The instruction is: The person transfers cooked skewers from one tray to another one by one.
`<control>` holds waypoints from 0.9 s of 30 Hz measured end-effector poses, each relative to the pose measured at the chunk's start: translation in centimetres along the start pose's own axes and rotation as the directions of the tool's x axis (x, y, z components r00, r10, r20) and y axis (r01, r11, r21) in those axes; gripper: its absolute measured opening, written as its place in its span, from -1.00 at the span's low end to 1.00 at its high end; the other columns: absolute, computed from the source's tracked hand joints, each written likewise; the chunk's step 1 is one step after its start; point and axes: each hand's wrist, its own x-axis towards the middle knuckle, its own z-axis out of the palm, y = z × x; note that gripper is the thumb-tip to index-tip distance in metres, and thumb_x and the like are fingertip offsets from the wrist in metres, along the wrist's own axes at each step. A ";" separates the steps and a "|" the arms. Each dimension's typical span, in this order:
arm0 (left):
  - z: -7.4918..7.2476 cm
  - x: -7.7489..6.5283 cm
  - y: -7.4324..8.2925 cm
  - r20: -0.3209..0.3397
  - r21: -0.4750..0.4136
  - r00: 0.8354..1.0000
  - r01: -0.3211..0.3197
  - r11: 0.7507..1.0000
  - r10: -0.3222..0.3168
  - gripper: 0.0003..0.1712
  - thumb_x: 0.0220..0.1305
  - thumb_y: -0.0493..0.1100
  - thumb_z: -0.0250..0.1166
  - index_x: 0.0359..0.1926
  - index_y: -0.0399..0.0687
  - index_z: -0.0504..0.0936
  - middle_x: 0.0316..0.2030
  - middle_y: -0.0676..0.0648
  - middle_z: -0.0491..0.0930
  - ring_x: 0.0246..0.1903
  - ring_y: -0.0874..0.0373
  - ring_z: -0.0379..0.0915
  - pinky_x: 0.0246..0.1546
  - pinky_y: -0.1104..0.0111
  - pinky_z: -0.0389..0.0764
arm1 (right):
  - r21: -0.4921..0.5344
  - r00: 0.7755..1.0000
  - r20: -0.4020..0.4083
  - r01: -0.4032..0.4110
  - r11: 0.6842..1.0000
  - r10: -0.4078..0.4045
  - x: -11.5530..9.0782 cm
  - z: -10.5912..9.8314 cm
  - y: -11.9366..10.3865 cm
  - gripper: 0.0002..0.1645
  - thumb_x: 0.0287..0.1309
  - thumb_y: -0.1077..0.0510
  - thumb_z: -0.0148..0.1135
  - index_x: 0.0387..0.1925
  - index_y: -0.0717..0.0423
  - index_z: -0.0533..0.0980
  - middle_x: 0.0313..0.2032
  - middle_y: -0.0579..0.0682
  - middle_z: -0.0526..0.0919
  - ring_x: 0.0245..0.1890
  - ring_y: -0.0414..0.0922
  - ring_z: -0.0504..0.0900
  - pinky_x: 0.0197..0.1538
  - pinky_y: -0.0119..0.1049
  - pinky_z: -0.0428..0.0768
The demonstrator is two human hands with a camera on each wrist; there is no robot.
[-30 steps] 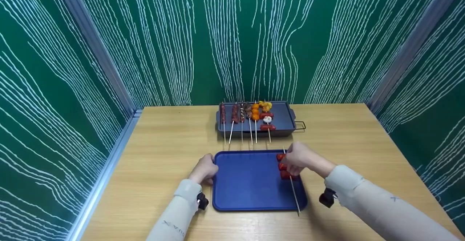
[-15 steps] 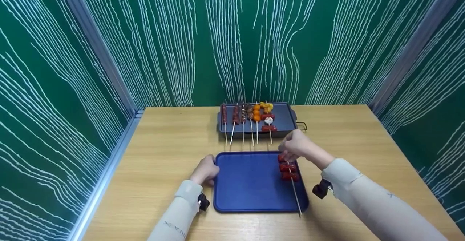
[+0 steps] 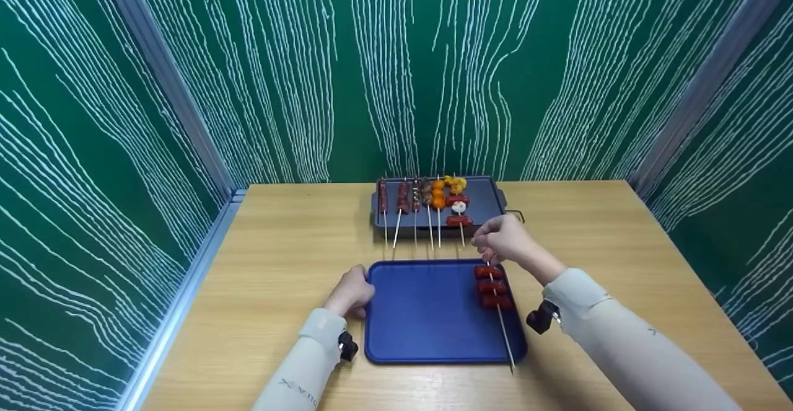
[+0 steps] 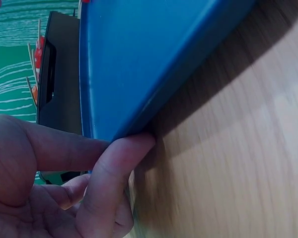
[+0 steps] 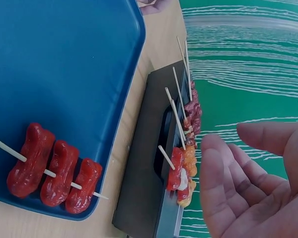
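Only writing I can spot is on my sleeves: dark lettering point(image 3: 299, 388) runs along the left sleeve point(image 3: 306, 358), an X plus maybe a U and an A, rest too blurry to read. My right sleeve point(image 3: 619, 330) has one small dark mark, maybe part of an X.

Left hand point(image 3: 353, 290) reaches forward, thumb and finger pinching the blue tray point(image 3: 427, 312) by its left edge, up near the far corner. Right arm angles in from the side, right hand point(image 3: 509, 242) hovering between the tray and the black grill pan point(image 3: 486, 197), fingers loosely bent, thumb well apart from them. The red sausage skewer point(image 3: 492, 287) lies along the tray's right side, stick poking past the near and far rims.
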 end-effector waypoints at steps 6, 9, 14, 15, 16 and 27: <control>-0.1 -0.2 0.1 0.004 -0.010 1.000 0.002 1.000 -0.002 -0.87 0.30 -0.44 0.02 -0.19 -0.23 0.43 -0.35 -0.23 0.52 -0.72 0.03 0.56 -0.78 0.25 0.73 | 0.023 0.999 -0.038 0.015 1.000 -0.014 0.6 0.2 0.5 -0.82 0.38 0.24 0.39 -0.16 0.34 0.64 -0.47 -0.04 0.68 -0.58 -0.27 0.66 -0.50 -0.39 0.79; -0.1 -0.4 0.2 0.008 -0.017 1.000 0.006 1.000 -0.005 -0.87 0.31 -0.44 0.01 -0.19 -0.23 0.43 -0.34 -0.22 0.52 -0.70 0.03 0.56 -0.76 0.25 0.75 | 0.038 0.999 -0.046 0.006 0.999 -0.004 0.9 0.4 0.7 -0.80 0.37 0.24 0.40 -0.13 0.35 0.63 -0.47 -0.03 0.69 -0.58 -0.26 0.67 -0.51 -0.42 0.77; -0.1 -0.3 0.1 0.002 -0.016 1.000 -0.004 1.000 0.004 -0.86 0.29 -0.45 0.01 -0.18 -0.24 0.43 -0.32 -0.24 0.53 -0.72 0.03 0.56 -0.77 0.25 0.73 | 0.058 0.998 -0.062 0.001 0.998 0.002 1.2 0.8 1.0 -0.75 0.37 0.25 0.40 -0.06 0.38 0.61 -0.42 0.02 0.71 -0.54 -0.24 0.69 -0.49 -0.42 0.78; -0.1 -0.2 0.1 0.001 -0.015 1.000 -0.005 1.000 0.005 -0.85 0.28 -0.46 0.01 -0.18 -0.25 0.43 -0.32 -0.24 0.54 -0.72 0.03 0.56 -0.77 0.26 0.73 | 0.060 0.998 -0.065 -0.002 0.998 0.006 1.3 0.9 1.0 -0.74 0.37 0.25 0.40 -0.04 0.38 0.61 -0.40 0.02 0.70 -0.53 -0.23 0.69 -0.47 -0.42 0.79; 0.0 -0.2 0.0 0.001 -0.013 1.000 -0.005 1.000 0.005 -0.85 0.28 -0.46 0.01 -0.17 -0.25 0.43 -0.31 -0.25 0.54 -0.73 0.03 0.56 -0.78 0.26 0.73 | 0.062 0.998 -0.066 -0.004 0.998 0.008 1.4 1.0 1.0 -0.73 0.37 0.25 0.39 -0.03 0.39 0.60 -0.39 0.02 0.70 -0.52 -0.23 0.69 -0.46 -0.41 0.80; 0.0 -0.1 0.0 -0.001 -0.012 1.000 -0.002 1.000 0.002 -0.85 0.27 -0.45 0.01 -0.18 -0.24 0.43 -0.33 -0.24 0.53 -0.77 0.08 0.50 -0.82 0.31 0.67 | 0.115 0.997 -0.064 -0.043 0.992 0.051 2.6 1.8 1.8 -0.52 0.33 0.30 0.39 0.18 0.51 0.52 -0.24 0.04 0.69 -0.38 -0.16 0.71 -0.31 -0.35 0.85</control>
